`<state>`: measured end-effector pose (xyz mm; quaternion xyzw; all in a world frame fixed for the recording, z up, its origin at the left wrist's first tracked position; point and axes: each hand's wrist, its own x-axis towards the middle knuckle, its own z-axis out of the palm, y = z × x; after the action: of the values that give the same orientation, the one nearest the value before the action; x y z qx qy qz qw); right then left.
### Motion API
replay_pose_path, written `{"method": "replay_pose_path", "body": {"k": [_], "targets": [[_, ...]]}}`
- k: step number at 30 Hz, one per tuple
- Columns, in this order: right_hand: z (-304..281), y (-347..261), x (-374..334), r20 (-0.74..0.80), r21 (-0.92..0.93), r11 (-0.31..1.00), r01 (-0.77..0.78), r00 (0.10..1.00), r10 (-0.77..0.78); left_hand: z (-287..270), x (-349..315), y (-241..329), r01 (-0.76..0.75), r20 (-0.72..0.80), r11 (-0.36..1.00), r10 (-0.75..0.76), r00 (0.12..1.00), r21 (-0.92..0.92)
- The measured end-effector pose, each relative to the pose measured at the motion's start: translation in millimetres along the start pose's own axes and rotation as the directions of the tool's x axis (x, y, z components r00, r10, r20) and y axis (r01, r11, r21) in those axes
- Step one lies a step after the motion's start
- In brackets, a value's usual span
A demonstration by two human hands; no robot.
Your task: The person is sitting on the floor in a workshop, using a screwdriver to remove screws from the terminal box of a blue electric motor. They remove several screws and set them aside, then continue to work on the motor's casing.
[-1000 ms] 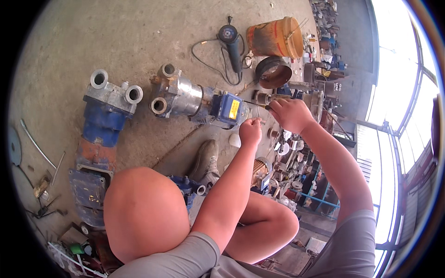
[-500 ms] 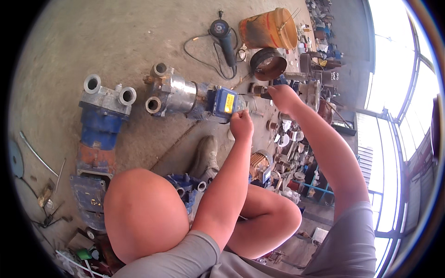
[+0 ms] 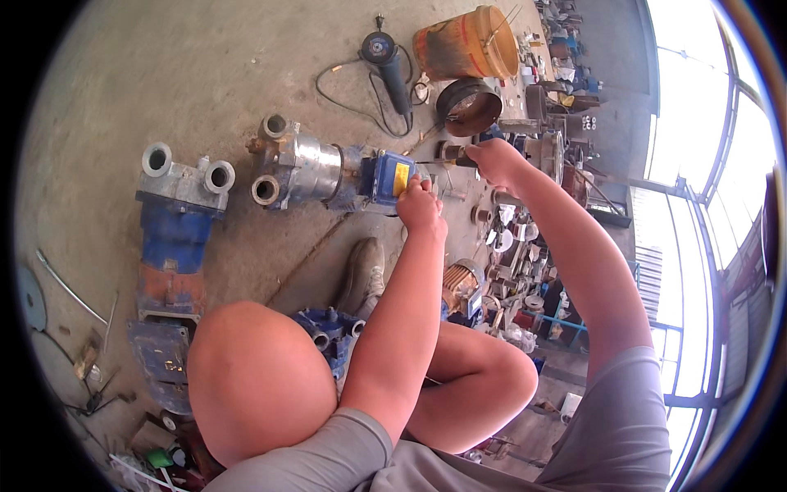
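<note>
Since the earlier frames the right hand (image 3: 498, 160) has moved up and away from the left, out toward the upper middle of the frame, while the left hand (image 3: 420, 205) has stayed at the pump's end.

The pump (image 3: 328, 172) lies on its side on the concrete floor (image 3: 164, 74), just above centre. It has a blue motor block with a yellow label at its right end, a shiny silver cylinder in the middle and a grey cast head with two round ports at its left end. A second, larger blue pump (image 3: 176, 234) lies at the left of the frame, also with two round ports on a grey head. That makes two pumps laid out side by side, plus one angle grinder (image 3: 389, 61) with its cord, one orange bucket (image 3: 466, 43) and one dark round pan (image 3: 469, 105) along the top.

The left hand is closed with its fingers pressed against the blue end of the pump, the forearm running straight up from the lower middle. The right hand is clenched on a dark, rod-like tool (image 3: 451, 153), the arm stretched long from the lower right. The two hands are apart.
</note>
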<state>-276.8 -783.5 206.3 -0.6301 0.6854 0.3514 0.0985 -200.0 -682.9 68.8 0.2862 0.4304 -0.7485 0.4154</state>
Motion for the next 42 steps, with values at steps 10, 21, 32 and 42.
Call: {"method": "replay_pose_path", "body": {"k": [10,21,32,42], "targets": [[-18.8,-42.4,-9.3,-0.088,-0.249,0.959,0.137,0.983,-0.163,14.1,25.1,41.5,-0.408,0.156,0.856,0.378,0.913,0.317],[-12.5,29.2,-111.4,-0.074,0.236,0.959,-0.154,0.982,0.176,15.5,26.5,21.2,-0.575,0.256,0.578,0.541,0.801,0.579],[157.8,163.3,-357.6,0.01,0.393,0.76,-0.517,0.829,0.559,25.7,24.3,32.3,-0.47,0.238,0.69,0.41,0.881,0.551],[382.9,245.0,-251.7,-0.001,0.647,0.518,-0.559,0.679,0.734,20.9,38.9,30.5,-0.491,0.245,0.592,0.449,0.86,0.639]]}}
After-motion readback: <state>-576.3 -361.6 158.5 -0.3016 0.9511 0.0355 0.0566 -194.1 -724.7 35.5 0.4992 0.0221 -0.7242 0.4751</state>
